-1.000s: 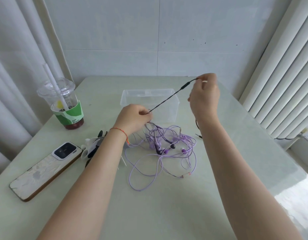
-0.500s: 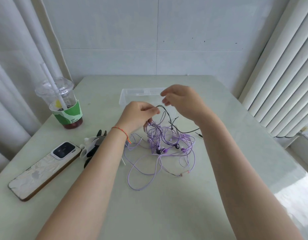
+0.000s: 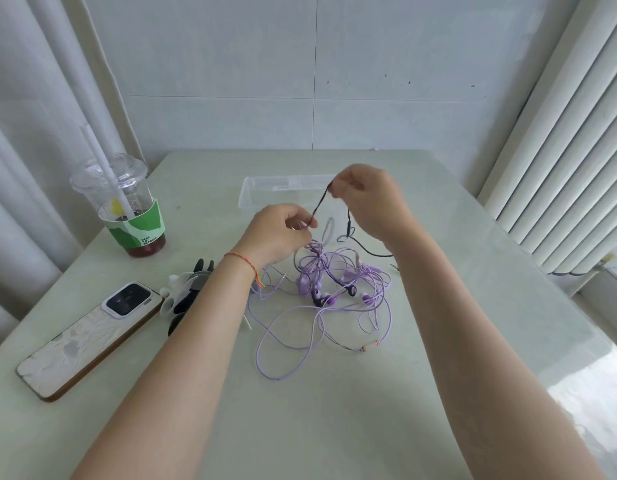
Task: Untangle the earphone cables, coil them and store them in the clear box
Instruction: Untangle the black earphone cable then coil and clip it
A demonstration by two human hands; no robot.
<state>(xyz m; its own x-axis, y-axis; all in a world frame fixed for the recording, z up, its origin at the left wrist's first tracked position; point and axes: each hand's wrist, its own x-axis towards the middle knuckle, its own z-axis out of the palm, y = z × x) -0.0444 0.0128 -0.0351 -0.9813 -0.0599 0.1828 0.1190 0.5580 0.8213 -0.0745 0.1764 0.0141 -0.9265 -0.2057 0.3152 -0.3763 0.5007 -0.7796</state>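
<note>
Left hand (image 3: pixel 277 233) and right hand (image 3: pixel 371 199) pinch a black earphone cable (image 3: pixel 320 207) taut above the purple tangle (image 3: pixel 338 282) on the desk (image 3: pixel 334 410).

White tiled wall (image 3: pixel 230 64); pale curtains (image 3: pixel 30 116) (both sides); glossy table (image 3: pixel 334 427).

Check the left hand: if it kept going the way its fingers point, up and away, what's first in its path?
Probably the clear box, right behind the left hand, which pinches the black cable with the right hand. Depth is unclear; it may pass above the rim.
</note>
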